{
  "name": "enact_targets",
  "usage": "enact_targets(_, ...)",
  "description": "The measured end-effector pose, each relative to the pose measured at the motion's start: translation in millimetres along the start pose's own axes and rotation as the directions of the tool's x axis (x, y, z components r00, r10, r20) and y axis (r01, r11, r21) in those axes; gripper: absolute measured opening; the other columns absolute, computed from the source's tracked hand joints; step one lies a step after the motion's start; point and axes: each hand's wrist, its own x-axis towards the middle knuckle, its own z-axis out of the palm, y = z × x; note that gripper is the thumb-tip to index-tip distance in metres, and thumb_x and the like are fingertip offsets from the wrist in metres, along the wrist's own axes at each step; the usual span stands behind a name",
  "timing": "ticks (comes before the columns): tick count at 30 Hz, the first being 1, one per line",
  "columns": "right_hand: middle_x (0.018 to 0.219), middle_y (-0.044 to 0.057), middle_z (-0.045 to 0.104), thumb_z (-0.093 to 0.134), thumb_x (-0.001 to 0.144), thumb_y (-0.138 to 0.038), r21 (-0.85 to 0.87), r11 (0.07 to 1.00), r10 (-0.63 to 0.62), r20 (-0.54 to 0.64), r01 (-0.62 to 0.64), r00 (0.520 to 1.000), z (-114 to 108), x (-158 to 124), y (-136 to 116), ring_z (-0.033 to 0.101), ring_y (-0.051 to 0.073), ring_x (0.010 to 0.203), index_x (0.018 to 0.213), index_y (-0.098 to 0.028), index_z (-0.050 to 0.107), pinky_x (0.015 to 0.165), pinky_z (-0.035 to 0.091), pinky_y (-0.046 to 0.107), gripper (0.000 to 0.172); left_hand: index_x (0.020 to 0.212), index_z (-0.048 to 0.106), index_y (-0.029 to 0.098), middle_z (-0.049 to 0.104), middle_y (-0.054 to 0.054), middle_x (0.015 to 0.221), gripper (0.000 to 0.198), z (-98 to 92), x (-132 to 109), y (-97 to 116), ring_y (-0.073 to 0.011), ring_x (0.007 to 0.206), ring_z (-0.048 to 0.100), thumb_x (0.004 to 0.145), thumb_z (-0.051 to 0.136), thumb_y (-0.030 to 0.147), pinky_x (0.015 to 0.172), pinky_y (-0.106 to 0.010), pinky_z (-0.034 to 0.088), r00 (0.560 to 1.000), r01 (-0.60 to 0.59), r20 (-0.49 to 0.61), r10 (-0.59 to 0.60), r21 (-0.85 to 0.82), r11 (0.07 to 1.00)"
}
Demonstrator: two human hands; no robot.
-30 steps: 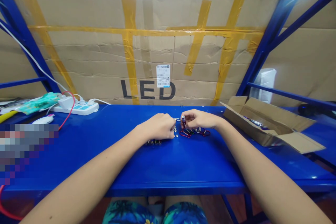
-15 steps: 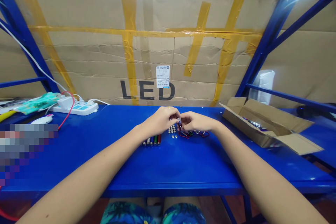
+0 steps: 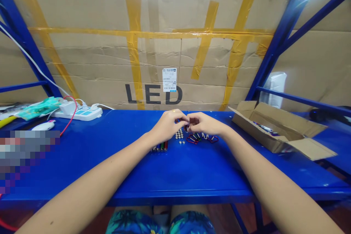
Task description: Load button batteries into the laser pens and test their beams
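My left hand (image 3: 168,125) and my right hand (image 3: 203,124) meet fingertip to fingertip over the blue table (image 3: 109,161), both pinched on one small dark cylindrical piece (image 3: 187,127), mostly hidden by the fingers. Just below the hands lie several small silver button cells (image 3: 180,135). A row of short coloured tubes (image 3: 160,148) lies in front of my left hand. Several coloured carabiner clips (image 3: 201,138), red and green among them, lie under my right hand.
An open cardboard box (image 3: 276,128) stands at the right. At the far left are a white power strip (image 3: 79,112) with a red cable, a white mouse (image 3: 44,125) and teal packaging. A taped cardboard wall marked LED (image 3: 153,94) closes the back.
My left hand rose from the table beside the button cells and came up to my right hand; both now pinch the small piece together. The coloured tubes are uncovered.
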Motion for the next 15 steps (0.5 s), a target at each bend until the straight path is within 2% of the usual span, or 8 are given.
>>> enact_targets(5,0.064,-0.004,0.051,0.053,0.064,-0.013,-0.107,0.994,-0.018,-0.071,0.01,0.997,-3.6,-0.2,2.4,0.044,0.011,0.06,0.075,-0.018,0.055,0.057,0.035,0.024,0.012,0.086,0.068,0.018,0.068,-0.002,0.085,0.014,-6.3,1.3,-1.7,-0.0138,0.079,0.06,0.082,0.056,0.012,0.075,-0.03,0.047,1.0,-0.02,-0.021,0.021,0.052,0.998)
enact_targets(8,0.07,-0.002,0.057,0.053,0.064,-0.011,-0.225,0.974,-0.042,-0.131,0.012,0.991,-7.4,-0.7,4.2,0.049,0.012,0.065,0.077,-0.017,0.058,0.061,0.038,0.025,0.016,0.084,0.066,0.016,0.065,-0.004,0.082,0.014,-11.9,0.7,13.0,-0.0157,0.078,0.058,0.082,0.052,0.013,0.074,-0.033,0.047,0.996,-0.059,-0.066,0.065,0.088,0.994)
enact_targets(9,0.072,-0.001,0.059,0.053,0.064,-0.011,-0.257,0.966,-0.046,-0.146,0.007,0.988,-8.7,-0.8,5.6,0.051,0.013,0.066,0.078,-0.017,0.059,0.062,0.039,0.026,0.016,0.084,0.066,0.016,0.065,-0.004,0.082,0.015,-11.0,-2.9,23.1,-0.016,0.076,0.057,0.082,0.052,0.014,0.073,-0.034,0.047,0.997,-0.076,-0.004,0.076,0.056,0.996)
enact_targets(10,0.074,0.0,0.06,0.053,0.065,-0.011,-0.283,0.959,-0.046,-0.157,0.0,0.986,-10.0,-0.7,7.2,0.052,0.013,0.068,0.078,-0.017,0.06,0.063,0.04,0.026,0.016,0.083,0.067,0.018,0.064,-0.004,0.082,0.016,-7.7,-9.5,36.0,-0.0158,0.073,0.057,0.083,0.051,0.015,0.07,-0.034,0.047,0.982,-0.099,0.157,0.103,-0.032,0.995)
enact_targets(11,0.075,0.0,0.062,0.053,0.066,-0.011,-0.304,0.953,-0.044,-0.164,-0.008,0.985,-11.2,-0.7,9.0,0.053,0.014,0.069,0.079,-0.017,0.06,0.064,0.041,0.026,0.016,0.085,0.068,0.02,0.065,-0.004,0.086,0.019,-1.8,-19.3,51.3,-0.0164,0.074,0.058,0.086,0.049,0.017,0.069,-0.034,0.049,0.902,-0.109,0.401,0.163,-0.154,0.982)
enact_targets(12,0.075,0.001,0.062,0.053,0.066,-0.012,-0.321,0.947,-0.04,-0.168,-0.016,0.985,-12.3,-0.6,10.7,0.054,0.014,0.069,0.079,-0.018,0.061,0.064,0.041,0.027,0.016,0.089,0.068,0.022,0.065,-0.005,0.092,0.021,6.5,-32.6,68.4,-0.0176,0.078,0.06,0.088,0.047,0.02,0.069,-0.035,0.05,0.748,-0.095,0.616,0.245,-0.267,0.959)
enact_targets(13,0.076,0.001,0.063,0.053,0.067,-0.012,-0.334,0.942,-0.036,-0.17,-0.023,0.985,-13.1,-0.6,12.0,0.055,0.015,0.07,0.08,-0.018,0.061,0.065,0.042,0.027,0.016,0.09,0.069,0.024,0.065,-0.005,0.095,0.022,16.6,-49.0,86.4,-0.0177,0.08,0.062,0.09,0.047,0.023,0.068,-0.035,0.052,0.662,-0.091,0.691,0.29,-0.31,0.946)
enact_targets(15,0.077,0.001,0.064,0.054,0.069,-0.012,-0.361,0.932,-0.037,-0.169,-0.027,0.985,-13.9,-0.8,13.0,0.056,0.015,0.071,0.082,-0.019,0.062,0.065,0.042,0.027,0.017,0.095,0.068,0.028,0.064,-0.003,0.1,0.017,39.5,-87.9,121.5,-0.0177,0.087,0.063,0.09,0.052,0.03,0.068,-0.034,0.054,0.538,-0.086,0.768,0.348,-0.36,0.929)
